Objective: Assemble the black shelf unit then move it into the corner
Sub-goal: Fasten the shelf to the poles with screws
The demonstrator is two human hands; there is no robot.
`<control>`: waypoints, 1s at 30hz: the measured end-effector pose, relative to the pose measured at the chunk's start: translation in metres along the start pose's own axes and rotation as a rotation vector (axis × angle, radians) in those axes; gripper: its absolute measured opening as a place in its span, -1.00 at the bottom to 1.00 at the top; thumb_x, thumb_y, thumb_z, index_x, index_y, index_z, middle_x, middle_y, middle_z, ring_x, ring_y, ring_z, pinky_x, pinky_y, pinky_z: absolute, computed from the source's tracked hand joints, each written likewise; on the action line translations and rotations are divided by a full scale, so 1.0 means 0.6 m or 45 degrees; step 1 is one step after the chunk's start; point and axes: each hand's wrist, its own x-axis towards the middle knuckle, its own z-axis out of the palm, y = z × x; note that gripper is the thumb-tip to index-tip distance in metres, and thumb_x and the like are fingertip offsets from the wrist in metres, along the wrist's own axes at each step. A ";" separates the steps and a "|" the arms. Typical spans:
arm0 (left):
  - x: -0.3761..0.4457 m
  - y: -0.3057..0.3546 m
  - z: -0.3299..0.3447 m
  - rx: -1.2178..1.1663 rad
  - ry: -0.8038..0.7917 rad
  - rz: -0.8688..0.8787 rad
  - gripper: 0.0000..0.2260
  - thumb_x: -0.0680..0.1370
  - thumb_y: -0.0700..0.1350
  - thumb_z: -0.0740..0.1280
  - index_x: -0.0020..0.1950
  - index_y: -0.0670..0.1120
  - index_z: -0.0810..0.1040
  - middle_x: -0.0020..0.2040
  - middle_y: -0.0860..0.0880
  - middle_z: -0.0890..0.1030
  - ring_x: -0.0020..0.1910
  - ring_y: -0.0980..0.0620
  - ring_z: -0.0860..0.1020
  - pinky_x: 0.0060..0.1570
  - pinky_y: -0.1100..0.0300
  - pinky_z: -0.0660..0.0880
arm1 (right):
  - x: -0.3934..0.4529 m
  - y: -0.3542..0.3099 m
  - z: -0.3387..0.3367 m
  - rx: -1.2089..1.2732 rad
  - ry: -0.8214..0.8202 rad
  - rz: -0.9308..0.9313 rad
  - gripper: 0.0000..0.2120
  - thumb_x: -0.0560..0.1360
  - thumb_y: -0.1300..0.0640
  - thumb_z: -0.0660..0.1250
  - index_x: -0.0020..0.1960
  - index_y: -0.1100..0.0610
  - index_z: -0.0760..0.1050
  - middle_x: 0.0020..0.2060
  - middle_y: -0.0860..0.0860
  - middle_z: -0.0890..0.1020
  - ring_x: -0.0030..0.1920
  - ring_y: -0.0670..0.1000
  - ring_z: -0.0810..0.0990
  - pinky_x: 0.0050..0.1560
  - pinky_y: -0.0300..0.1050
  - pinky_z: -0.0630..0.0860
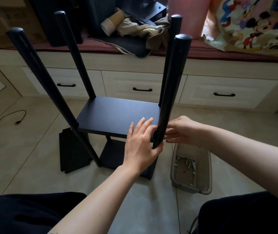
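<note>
The black shelf unit stands on the tiled floor with several round black poles rising from its corners. Its upper shelf board [116, 114] sits above a lower board [112, 156]. My left hand [140, 144] lies with straight fingers on the upper board's front right corner, thumb hooked against the near right pole [173, 85]. My right hand [182, 130] reaches that same pole from the right, fingertips at its side level with the board. A loose black board [72, 152] lies flat on the floor at the unit's left.
A clear plastic tub [191, 171] with several screws and washers sits on the floor to the right. Behind stands a low cream drawer bench [141, 80] with paper cups [111, 22], cloth and a cartoon bag on top. A cable [4, 119] lies at left. My dark-clad knees fill the bottom corners.
</note>
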 end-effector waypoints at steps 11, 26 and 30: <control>-0.013 -0.011 0.013 0.326 0.019 0.111 -0.46 0.58 0.12 0.34 0.49 -0.12 0.46 0.48 -0.06 0.46 0.53 -0.07 0.34 0.55 -0.11 0.16 | -0.013 0.007 -0.009 0.021 -0.043 0.028 -0.77 0.61 0.20 0.27 0.19 0.29 0.57 0.03 0.18 0.70 0.07 0.09 0.69 0.06 -0.05 0.61; -0.009 -0.014 0.035 0.399 0.196 0.169 -0.50 0.58 0.15 0.22 0.36 -0.15 0.58 0.38 -0.08 0.56 0.45 -0.11 0.45 0.46 -0.07 0.30 | 0.103 0.177 -0.087 -0.435 0.037 0.355 -0.73 0.62 0.26 0.21 0.25 0.39 0.46 -0.18 0.14 0.63 -0.38 0.02 0.47 -0.35 -0.12 0.39; -0.003 -0.011 0.040 0.420 0.199 0.167 -0.51 0.59 0.14 0.21 0.35 -0.16 0.59 0.38 -0.09 0.56 0.46 -0.11 0.44 0.46 -0.06 0.29 | 0.162 0.271 -0.082 -0.481 0.163 0.386 -0.75 0.60 0.26 0.21 0.20 0.37 0.51 -0.19 0.15 0.59 -0.38 0.02 0.45 -0.41 -0.17 0.38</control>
